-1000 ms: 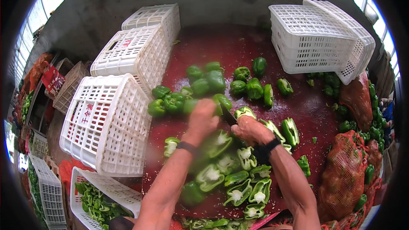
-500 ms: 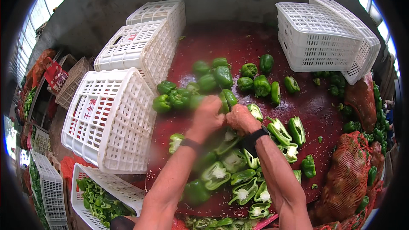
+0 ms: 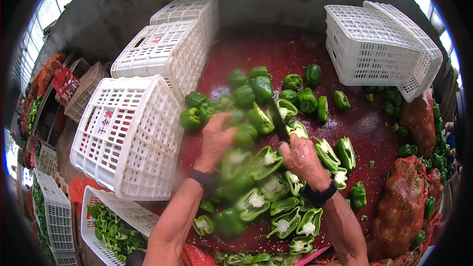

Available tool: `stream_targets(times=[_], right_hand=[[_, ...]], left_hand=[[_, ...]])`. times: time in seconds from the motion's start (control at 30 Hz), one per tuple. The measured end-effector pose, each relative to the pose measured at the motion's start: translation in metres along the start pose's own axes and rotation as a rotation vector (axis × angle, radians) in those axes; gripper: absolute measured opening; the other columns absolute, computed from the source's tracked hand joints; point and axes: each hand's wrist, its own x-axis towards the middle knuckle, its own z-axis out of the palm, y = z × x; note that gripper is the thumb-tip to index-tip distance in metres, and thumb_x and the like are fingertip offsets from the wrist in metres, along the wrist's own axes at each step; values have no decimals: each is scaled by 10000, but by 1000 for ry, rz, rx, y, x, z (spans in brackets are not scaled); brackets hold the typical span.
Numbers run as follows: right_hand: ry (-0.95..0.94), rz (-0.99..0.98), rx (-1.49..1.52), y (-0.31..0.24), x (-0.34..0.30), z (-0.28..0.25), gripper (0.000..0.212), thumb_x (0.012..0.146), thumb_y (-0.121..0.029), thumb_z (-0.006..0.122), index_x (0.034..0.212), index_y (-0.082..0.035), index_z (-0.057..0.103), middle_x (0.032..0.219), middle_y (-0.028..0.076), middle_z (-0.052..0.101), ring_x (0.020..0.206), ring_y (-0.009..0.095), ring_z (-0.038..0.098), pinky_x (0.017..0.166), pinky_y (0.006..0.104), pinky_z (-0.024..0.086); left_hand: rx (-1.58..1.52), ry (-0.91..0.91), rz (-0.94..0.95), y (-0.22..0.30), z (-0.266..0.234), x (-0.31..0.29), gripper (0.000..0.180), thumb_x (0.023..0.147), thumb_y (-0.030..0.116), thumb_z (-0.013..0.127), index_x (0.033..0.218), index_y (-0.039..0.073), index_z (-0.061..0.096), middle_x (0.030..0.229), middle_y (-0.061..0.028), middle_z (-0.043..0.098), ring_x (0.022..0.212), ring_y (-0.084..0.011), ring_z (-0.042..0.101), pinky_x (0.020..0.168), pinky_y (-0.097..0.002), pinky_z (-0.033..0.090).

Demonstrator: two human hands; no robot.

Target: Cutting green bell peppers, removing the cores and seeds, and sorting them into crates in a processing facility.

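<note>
My right hand (image 3: 305, 160) is closed round the handle of a knife (image 3: 280, 125), whose dark blade points away from me. Just left of the blade lies a cut pepper half (image 3: 261, 119); another half (image 3: 286, 110) is to its right, cut face up. My left hand (image 3: 217, 135) has its fingers curled against a whole green bell pepper (image 3: 245, 136); a blurry patch softens this area and partly hides the fingertips. More halves, such as one with a pale core (image 3: 252, 203), lie nearer me between my forearms. Whole peppers (image 3: 262, 88) cluster beyond my hands.
White plastic crates (image 3: 140, 133) line the table's left side, and stacked ones (image 3: 372, 44) stand far right. A low crate (image 3: 125, 212) at lower left holds pepper pieces. Mesh sacks (image 3: 401, 207) rest along the right edge of the red table (image 3: 364, 128). A grey wall is behind.
My hands have drawn apart; the left moved back left, the right moved right and nearer me. The pepper they were on now lies in two halves, and the knife blade shows.
</note>
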Motion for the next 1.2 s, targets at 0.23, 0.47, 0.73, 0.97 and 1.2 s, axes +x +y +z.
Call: stream_targets(times=[0.23,0.47,0.73,0.97,1.2], right_hand=[[-178,-148,-8,-18,-8,8,208,849,-180,595,798,2,510,694,258,613,691,462,622,624,538,505],[-410,-228,-88,7,22,10,247,844,-222,595,896,6,674,874,227,686,812,400,672,739,463,546],[-613,-341,-377,-3,52,48,141,817,-180,588,715,-86,617,745,62,611,794,244,647,633,393,529],[-648,31,-107,-33,33,0,292,818,-192,549,799,81,652,798,316,647,773,438,670,745,493,542],[-481,32,-190,-1,9,-16,295,815,-218,550,789,67,621,753,283,636,737,450,637,708,512,517]], left_hand=[[253,40,161,-3,16,-26,279,724,75,720,974,9,616,883,-137,596,807,-285,614,724,-369,514],[404,10,310,-11,22,-27,174,720,97,662,855,1,609,868,-170,585,837,-359,581,754,-434,504],[373,-34,350,-11,21,-29,185,709,109,696,846,18,611,854,-154,590,820,-344,587,739,-430,507],[380,-2,243,2,11,-24,143,699,67,662,779,16,554,775,-149,554,764,-334,578,680,-410,500],[385,-32,253,-6,-21,19,108,724,-12,594,828,5,571,806,-172,587,755,-358,588,713,-427,497]])
